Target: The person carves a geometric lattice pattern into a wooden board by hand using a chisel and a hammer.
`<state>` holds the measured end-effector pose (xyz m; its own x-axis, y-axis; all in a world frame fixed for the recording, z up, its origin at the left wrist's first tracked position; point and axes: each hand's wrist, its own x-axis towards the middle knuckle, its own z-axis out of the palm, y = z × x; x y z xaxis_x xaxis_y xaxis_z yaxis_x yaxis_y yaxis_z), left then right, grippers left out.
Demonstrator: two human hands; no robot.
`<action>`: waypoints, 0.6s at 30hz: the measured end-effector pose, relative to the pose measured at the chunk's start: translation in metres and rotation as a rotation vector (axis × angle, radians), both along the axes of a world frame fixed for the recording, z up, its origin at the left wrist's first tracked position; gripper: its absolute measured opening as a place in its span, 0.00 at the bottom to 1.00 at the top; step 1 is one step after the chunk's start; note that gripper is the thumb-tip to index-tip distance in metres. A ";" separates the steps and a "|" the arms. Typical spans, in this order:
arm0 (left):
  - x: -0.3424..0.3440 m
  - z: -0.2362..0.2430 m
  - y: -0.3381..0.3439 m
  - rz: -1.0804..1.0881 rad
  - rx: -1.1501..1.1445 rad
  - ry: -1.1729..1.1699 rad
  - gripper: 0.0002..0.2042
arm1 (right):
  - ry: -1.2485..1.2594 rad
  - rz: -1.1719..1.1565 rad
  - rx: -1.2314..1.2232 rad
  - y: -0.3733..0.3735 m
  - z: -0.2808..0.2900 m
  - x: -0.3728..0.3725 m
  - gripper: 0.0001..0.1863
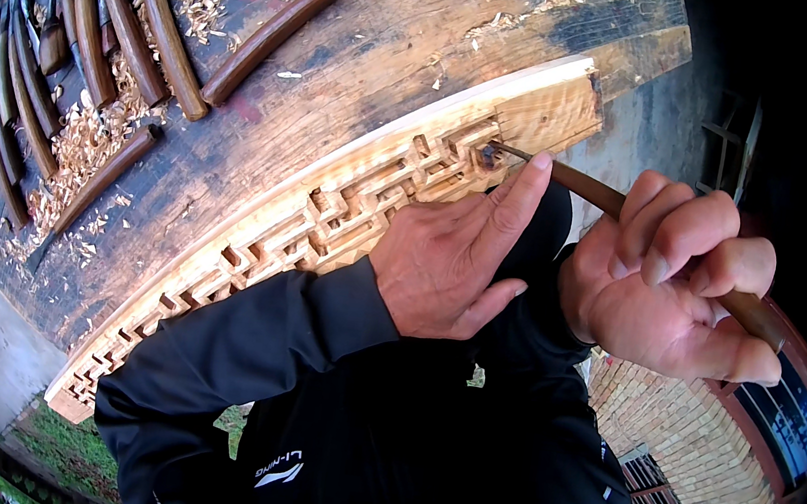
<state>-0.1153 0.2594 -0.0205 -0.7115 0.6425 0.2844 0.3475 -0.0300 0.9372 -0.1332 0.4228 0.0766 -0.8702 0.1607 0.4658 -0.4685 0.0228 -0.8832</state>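
A long pale wooden board [552, 109], carved with a stepped lattice pattern, lies along the near edge of the workbench. My right hand [678, 276] is wrapped round the wooden handle of a carving chisel [588, 186]. The chisel's thin metal tip meets the carving near the board's right end, beside a dark knot [486, 154]. My left hand [454, 253] lies over the board with fingers stretched out. Its index fingertip presses against the chisel where blade and handle join.
Several wooden-handled chisels [129, 27] lie in a row at the far left of the workbench [328, 132]. One long curved handle [296, 22] rests apart from them. Wood shavings [90, 138] are scattered around the tools. A brick wall [690, 459] stands at lower right.
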 end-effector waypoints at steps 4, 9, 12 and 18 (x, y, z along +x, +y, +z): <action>0.001 0.000 0.001 -0.026 -0.023 -0.039 0.57 | -0.051 -0.026 0.007 -0.001 0.003 -0.004 0.45; 0.003 0.000 0.004 -0.010 0.017 -0.046 0.57 | -0.092 -0.080 0.019 -0.003 0.007 -0.002 0.45; 0.003 -0.002 -0.001 -0.018 -0.034 -0.053 0.57 | -0.035 -0.052 -0.033 -0.004 -0.004 0.001 0.45; 0.004 -0.002 0.002 -0.022 -0.015 0.020 0.54 | 0.146 -0.050 -0.039 0.004 -0.021 0.027 0.41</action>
